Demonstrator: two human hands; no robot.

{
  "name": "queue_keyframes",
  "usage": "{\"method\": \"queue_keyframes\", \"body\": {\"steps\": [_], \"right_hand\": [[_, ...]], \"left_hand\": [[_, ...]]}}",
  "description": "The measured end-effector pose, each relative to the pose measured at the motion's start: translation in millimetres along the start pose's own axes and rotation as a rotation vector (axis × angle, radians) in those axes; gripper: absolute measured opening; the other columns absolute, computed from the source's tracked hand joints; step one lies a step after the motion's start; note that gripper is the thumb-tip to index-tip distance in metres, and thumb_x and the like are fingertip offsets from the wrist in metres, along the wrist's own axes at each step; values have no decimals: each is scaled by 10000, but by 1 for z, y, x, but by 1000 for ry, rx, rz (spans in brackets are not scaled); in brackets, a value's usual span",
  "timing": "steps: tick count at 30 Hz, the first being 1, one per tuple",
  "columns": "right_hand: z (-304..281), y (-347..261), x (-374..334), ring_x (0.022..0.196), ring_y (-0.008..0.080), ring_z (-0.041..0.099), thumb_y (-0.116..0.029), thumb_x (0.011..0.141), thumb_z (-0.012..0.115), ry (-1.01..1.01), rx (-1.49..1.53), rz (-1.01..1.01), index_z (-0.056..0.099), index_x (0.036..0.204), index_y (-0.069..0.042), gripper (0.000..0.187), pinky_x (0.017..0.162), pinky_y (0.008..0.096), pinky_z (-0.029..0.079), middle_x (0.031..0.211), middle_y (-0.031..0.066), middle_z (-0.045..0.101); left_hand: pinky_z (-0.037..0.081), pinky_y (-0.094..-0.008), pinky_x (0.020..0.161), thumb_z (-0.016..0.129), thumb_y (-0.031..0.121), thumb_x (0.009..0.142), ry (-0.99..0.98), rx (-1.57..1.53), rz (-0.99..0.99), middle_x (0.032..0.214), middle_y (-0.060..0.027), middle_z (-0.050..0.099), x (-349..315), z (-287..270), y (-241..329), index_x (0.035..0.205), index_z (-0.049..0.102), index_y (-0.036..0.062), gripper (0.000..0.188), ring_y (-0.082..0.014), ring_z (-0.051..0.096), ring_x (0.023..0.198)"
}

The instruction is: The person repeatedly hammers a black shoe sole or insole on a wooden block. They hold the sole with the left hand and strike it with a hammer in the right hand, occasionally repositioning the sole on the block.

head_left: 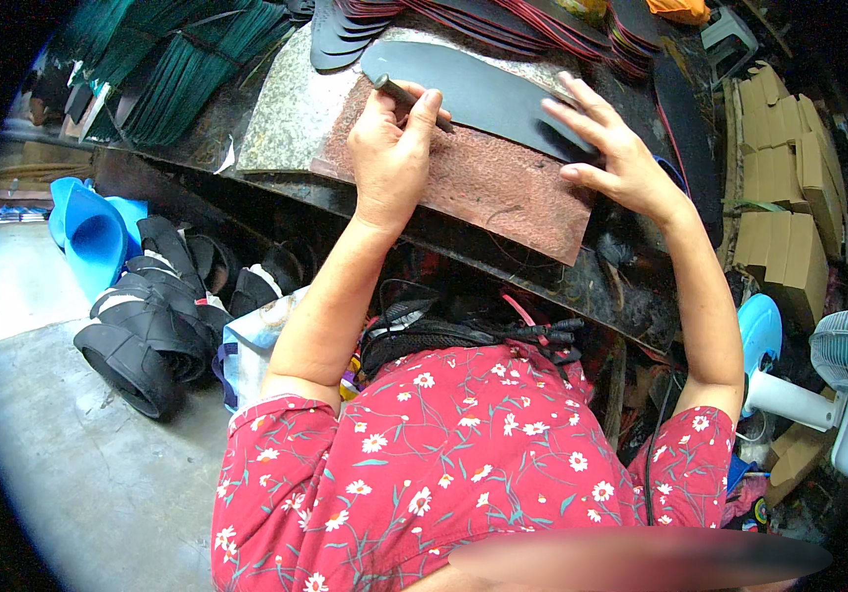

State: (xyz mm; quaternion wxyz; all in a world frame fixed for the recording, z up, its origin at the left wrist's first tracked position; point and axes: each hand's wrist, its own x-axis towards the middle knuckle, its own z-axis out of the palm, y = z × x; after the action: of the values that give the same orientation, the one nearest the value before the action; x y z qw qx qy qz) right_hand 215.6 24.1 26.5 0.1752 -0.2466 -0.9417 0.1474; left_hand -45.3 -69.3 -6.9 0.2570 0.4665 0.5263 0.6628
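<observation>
My left hand (pixel 390 163) is closed round a short dark rod-like tool (pixel 402 94), held slantwise by the near edge of a dark grey sole-shaped piece (pixel 473 94). The rod's lower tip sits at that edge; whether it touches is hard to tell. Beneath the piece lies a worn reddish-brown board (pixel 513 202), which rests partly over a speckled grey slab (pixel 291 109). At the piece's right end, my right hand (pixel 631 163) has its fingers spread, with nothing held. Its fingertips are at or just over the board and the piece.
Stacked dark soles (pixel 542 35) with red edges line the bench's back. Bundled green strips (pixel 192 79) lie at the far left. Black curved pieces (pixel 152 326) and a blue item (pixel 93 232) are on the left. Cardboard boxes (pixel 784 247) and a fan (pixel 838 340) stand right.
</observation>
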Motion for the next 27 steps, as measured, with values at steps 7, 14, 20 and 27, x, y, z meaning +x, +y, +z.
{"method": "queue_keyframes", "body": {"steps": [7,14,20,27], "right_hand": [[-62,-38,-77,890,177,601,-223,714,786,-335,284,595,624,1031,-9,415,823,349,490,944,66,612],[-43,-35,-141,911,311,604,-154,696,780,-132,-65,519,640,1013,-41,365,850,347,468,941,98,641],[-58,-10,-144,788,65,497,-225,993,575,296,613,844,614,1142,8,279,700,228,428,872,-27,561],[-41,-35,-46,743,120,649,-242,927,655,302,158,579,614,1252,-96,359,682,282,506,906,65,707]], "left_hand": [[492,-247,759,593,126,981,-26,4,21,841,-73,676,-3,-1,10,1002,551,32,105,-114,627,781],[595,-316,707,557,176,999,-200,-310,-152,895,-138,683,30,9,19,1031,537,8,172,-201,689,802],[589,-299,691,605,160,963,-186,-441,-262,872,-99,679,70,14,7,995,593,14,150,-181,680,789],[543,-245,591,731,95,844,-201,-160,-81,756,-48,682,80,44,-29,897,658,19,117,-104,644,647]]}}
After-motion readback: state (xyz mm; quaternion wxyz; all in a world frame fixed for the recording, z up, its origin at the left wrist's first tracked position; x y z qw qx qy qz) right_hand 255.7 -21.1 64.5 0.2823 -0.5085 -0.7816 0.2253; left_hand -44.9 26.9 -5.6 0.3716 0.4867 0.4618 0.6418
